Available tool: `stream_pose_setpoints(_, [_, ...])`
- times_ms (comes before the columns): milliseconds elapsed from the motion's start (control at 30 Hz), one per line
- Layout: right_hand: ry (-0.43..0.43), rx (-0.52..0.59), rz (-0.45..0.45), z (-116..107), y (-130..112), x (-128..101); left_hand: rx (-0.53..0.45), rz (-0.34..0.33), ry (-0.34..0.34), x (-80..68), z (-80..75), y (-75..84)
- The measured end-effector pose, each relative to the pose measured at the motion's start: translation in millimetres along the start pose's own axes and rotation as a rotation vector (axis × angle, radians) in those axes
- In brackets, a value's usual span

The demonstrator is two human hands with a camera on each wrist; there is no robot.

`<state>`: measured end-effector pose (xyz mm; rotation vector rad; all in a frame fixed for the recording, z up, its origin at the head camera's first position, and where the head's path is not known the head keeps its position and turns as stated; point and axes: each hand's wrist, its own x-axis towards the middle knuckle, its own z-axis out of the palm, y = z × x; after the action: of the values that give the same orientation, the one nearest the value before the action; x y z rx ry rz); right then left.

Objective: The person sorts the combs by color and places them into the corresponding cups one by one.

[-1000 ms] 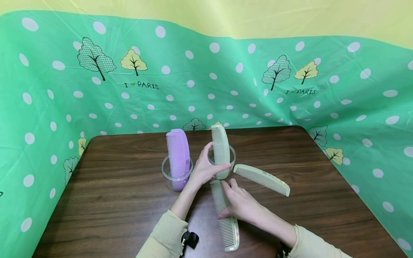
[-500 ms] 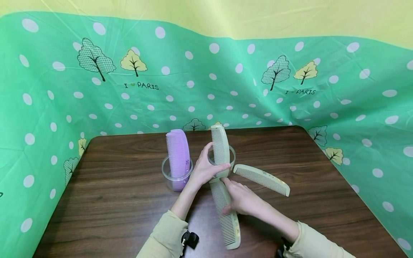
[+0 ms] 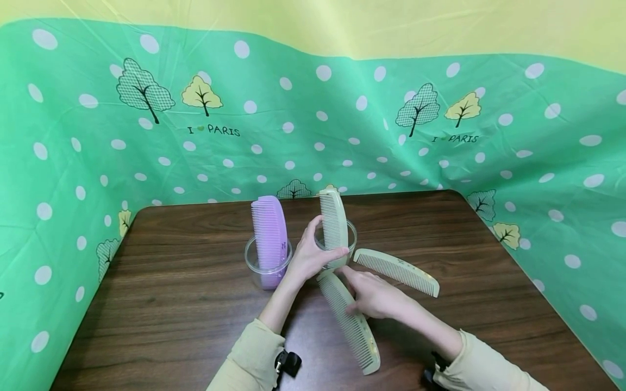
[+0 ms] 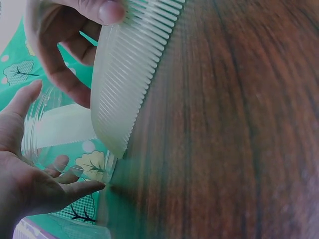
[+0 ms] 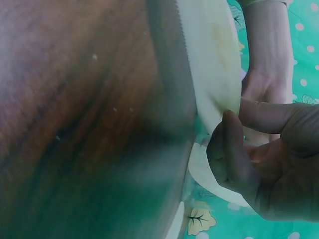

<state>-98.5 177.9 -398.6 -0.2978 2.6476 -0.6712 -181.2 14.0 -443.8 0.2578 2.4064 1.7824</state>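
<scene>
My left hand [image 3: 326,241] curls round a clear cup [image 3: 351,234] at the table's middle, in which a pale green comb [image 3: 333,220] stands upright. Just in front of it my right hand [image 3: 356,293] pinches a second pale green comb [image 3: 353,325] near its far end; the comb slants away towards my right, teeth to the left. In the left wrist view this comb [image 4: 124,84] hangs tilted over the wood with right-hand fingertips [image 4: 107,10] on it. The right wrist view shows the comb [image 5: 214,64] beside my curled fingers [image 5: 234,154].
A purple comb [image 3: 269,231] stands in another clear cup [image 3: 254,266] left of my left hand. A third pale green comb [image 3: 397,271] lies flat on the brown table [image 3: 171,304] right of the hands. A green dotted cloth [image 3: 313,130] walls the table's back and sides.
My right hand has closed on the lying comb and swung its near end to the right, lifting it at a slant. The left hand and its cup have stayed still.
</scene>
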Motion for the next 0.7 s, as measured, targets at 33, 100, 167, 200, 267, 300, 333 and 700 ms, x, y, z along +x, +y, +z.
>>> stream_pose_setpoints(33, [-0.009,-0.002,-0.006,-1,0,0,-0.001,0.001,-0.002,0.0,0.0,0.0])
stream_pose_setpoints(100, [-0.028,0.002,-0.032,-4,2,-1,0.001,0.001,-0.003,-0.1,0.0,0.1])
stream_pose_setpoints(167, [-0.055,0.005,-0.065,-7,4,-2,0.004,0.002,-0.003,-0.1,0.1,0.2])
stream_pose_setpoints(200, [-0.07,0.003,-0.085,-9,5,-2,0.004,0.001,-0.003,-0.3,0.1,0.3])
stream_pose_setpoints(267, [-0.102,0.001,-0.127,-13,7,-3,0.007,-0.001,-0.001,-0.5,0.2,0.5])
stream_pose_setpoints(300, [-0.117,-0.001,-0.153,-15,8,-3,0.009,-0.002,0.0,-0.7,0.3,0.6])
stream_pose_setpoints(333, [-0.131,-0.007,-0.174,-17,9,-4,0.01,-0.004,0.0,-0.9,0.3,0.8])
stream_pose_setpoints(700, [-0.249,0.032,-0.314,-32,16,-13,0.006,-0.007,0.001,-1.0,0.6,1.5])
